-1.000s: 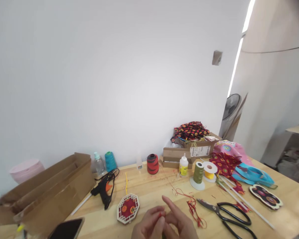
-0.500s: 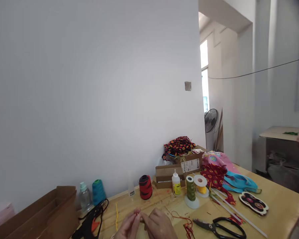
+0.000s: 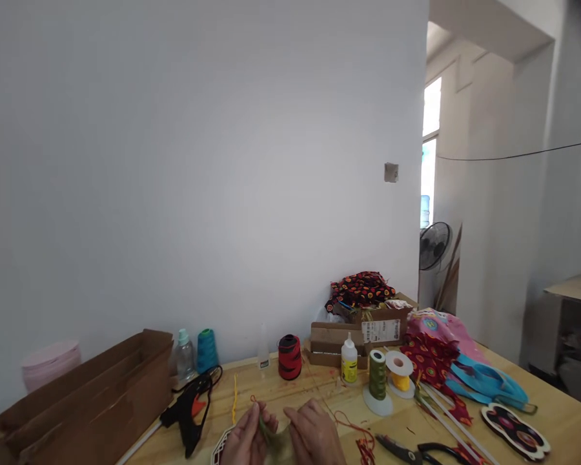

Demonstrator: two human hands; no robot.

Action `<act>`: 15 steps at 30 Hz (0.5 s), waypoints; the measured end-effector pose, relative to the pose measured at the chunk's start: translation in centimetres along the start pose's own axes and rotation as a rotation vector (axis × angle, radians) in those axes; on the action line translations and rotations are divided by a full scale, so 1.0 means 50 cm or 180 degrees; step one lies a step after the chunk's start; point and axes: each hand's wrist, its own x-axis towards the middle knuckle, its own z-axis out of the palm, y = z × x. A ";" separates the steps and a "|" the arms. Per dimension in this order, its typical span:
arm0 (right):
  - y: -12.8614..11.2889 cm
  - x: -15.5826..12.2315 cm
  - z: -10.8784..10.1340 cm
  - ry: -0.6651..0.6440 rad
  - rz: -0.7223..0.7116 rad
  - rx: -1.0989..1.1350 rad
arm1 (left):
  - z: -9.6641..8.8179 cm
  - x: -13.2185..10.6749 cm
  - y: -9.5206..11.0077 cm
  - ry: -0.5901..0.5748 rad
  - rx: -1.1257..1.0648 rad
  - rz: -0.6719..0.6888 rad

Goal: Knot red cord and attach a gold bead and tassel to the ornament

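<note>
At the bottom centre of the head view, my left hand is closed in a pinch, and a small loop of red thread pokes up past its fingertips. A piece of olive-green cloth hangs between my two hands. My right hand is closed over the cloth's other side, fingers bent inward. The cloth's lower part runs out of the frame. Beside my right hand lies loose orange-red thread, and beyond it are black-handled shears. A pale lattice-edged piece shows partly beside my left wrist.
A black glue gun and a long cardboard box stand on the left. Behind my hands are a red-and-black thread cone, a glue bottle and a green thread spool. Blue ribbon lies on the right.
The view has turned left, so the table's things appear further right. My hands, close together before, have moved slightly apart, and the green cloth and red loop now show.
</note>
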 end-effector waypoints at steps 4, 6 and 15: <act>0.004 -0.004 -0.019 -0.0074 0.0521 0.0179 | -0.005 -0.007 -0.005 0.0015 -0.0062 -0.0041; 0.007 -0.006 -0.023 -0.0108 0.0692 0.0276 | -0.008 -0.013 -0.004 -0.0082 -0.0027 -0.0101; 0.042 -0.019 0.005 -0.0070 0.0472 0.0451 | -0.005 -0.023 -0.004 -0.0548 0.0258 -0.0545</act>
